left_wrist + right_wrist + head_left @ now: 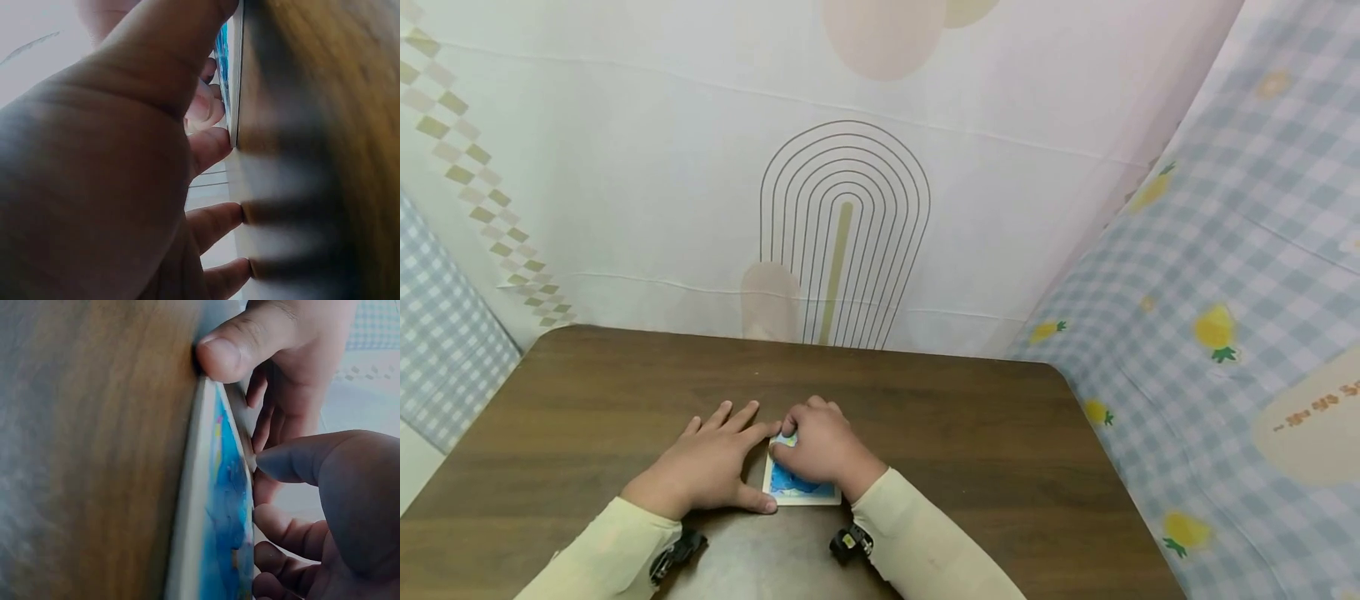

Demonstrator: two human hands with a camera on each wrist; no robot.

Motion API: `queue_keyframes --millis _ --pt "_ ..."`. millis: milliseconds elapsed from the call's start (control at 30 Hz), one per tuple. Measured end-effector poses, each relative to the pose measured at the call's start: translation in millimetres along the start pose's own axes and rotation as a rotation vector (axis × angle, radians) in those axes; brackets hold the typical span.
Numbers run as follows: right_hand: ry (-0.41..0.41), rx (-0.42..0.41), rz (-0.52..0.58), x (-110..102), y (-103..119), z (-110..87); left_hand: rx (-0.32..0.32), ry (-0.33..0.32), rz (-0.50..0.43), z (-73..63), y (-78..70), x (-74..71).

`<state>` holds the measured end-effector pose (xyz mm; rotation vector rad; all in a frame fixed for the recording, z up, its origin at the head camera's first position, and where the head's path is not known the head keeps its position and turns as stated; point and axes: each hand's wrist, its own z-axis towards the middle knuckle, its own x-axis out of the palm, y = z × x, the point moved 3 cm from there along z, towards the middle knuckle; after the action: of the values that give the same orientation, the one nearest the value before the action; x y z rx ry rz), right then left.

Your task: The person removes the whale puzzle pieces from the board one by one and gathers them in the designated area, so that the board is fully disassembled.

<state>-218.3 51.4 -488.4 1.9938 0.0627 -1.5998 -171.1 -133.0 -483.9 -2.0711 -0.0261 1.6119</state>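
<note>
A small blue picture board (805,490) with a pale border lies flat on the brown table, its thick edge showing in the right wrist view. My left hand (703,467) lies along its left side with fingers spread; the thumb touches the lower left corner and the index finger reaches the upper left one. Over the board's upper part, my right hand (823,446) has bent fingers, with the fingertips and thumb (294,459) right at the picture surface. A yellowish patch of the picture shows between them. I cannot tell whether they pinch a part of it.
The wooden table (962,433) extends to both sides, with a rounded far edge against a white patterned cloth (662,192). A checked cloth with fruit prints (1187,275) hangs along the right. Black wrist cameras (677,557) sit below both hands.
</note>
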Motion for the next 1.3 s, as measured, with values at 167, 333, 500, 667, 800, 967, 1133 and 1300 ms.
queue_keyframes --millis 167,333,500,667,800,967,1133,1300 --pt "-0.030 -0.007 -0.029 3 -1 -1.6 0.007 -0.004 0.004 1.4 0.4 1.1" --pt "-0.056 -0.031 -0.020 5 -1 -4.3 0.002 0.002 0.011 0.9 1.0 2.2" --pt "-0.105 -0.061 0.022 7 -4 -7.9 -0.001 0.019 0.007 0.5 0.5 2.2" --pt "-0.142 -0.078 0.061 6 -7 -9.2 -0.003 0.021 0.002 0.3 -1.1 1.0" --pt "-0.154 -0.079 0.071 5 -9 -9.9 -0.003 0.018 -0.002 0.2 -2.5 0.7" --pt "-0.155 -0.086 0.057 6 -9 -10.5 -0.010 0.017 0.001 -0.2 -2.2 1.6" --pt "-0.134 -0.105 0.040 3 -6 -8.0 -0.015 0.021 -0.001 -0.7 -0.7 2.8" --pt "-0.037 -0.095 0.054 -3 -5 -1.4 -0.027 0.023 -0.007 -0.7 0.8 3.3"
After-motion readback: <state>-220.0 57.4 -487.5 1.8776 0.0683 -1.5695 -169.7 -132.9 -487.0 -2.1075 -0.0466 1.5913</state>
